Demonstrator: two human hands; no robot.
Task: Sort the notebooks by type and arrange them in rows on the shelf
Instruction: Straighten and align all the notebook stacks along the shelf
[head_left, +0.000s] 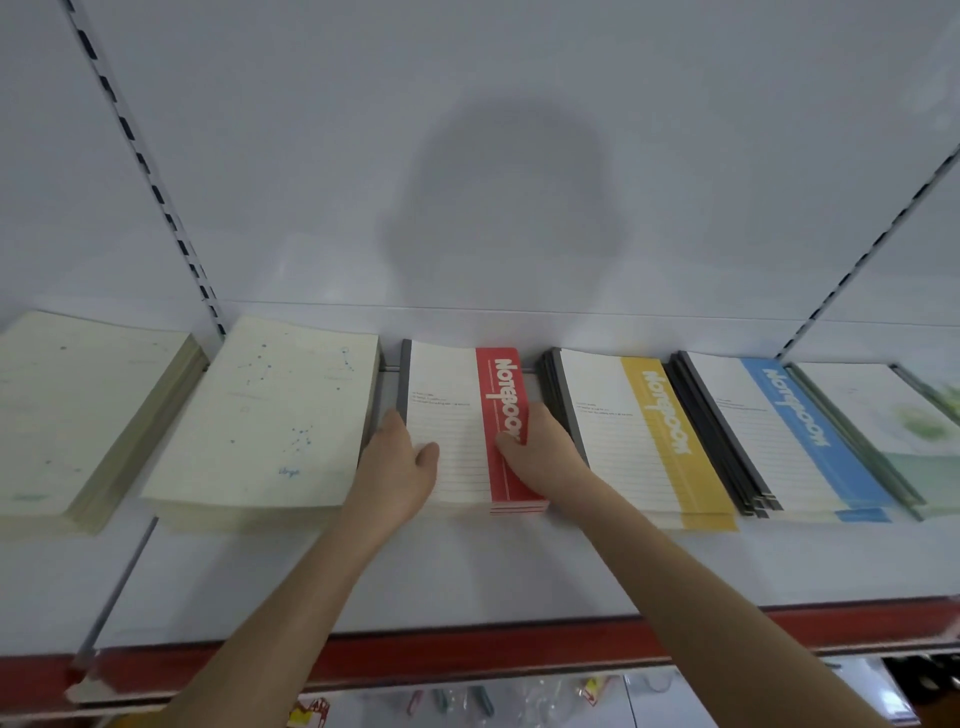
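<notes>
On the shelf (467, 571), notebooks lie flat in one row against the back panel (467, 156), one cover type per stack. From the left: cream stack (78, 405), star stack (270, 410), red stack (447, 384), yellow stack (623, 441), blue stack (769, 431), green stack (893, 415). Narrow gaps separate the stacks.

Both hands grasp the red stack. Left hand (402, 462): thumb on the top cover, fingers down the left edge, in the gap beside the star stack. Right hand (540, 447): thumb on the red band, fingers down the right edge, in the gap beside the yellow stack. The fingertips are hidden.

Probable purpose of the grip: opposed side pressure squares loose notebooks into one block and allows a shift without fanning. The thumbs keep the top cover flat.

The red stack sits mid-row, with its rear edge near the back panel and its front edge roughly level with its neighbours. Sorting appears nearly complete, and this step reads as final alignment. Risk: side pressure may nudge the yellow stack, whose dark spines lie stepped.
</notes>
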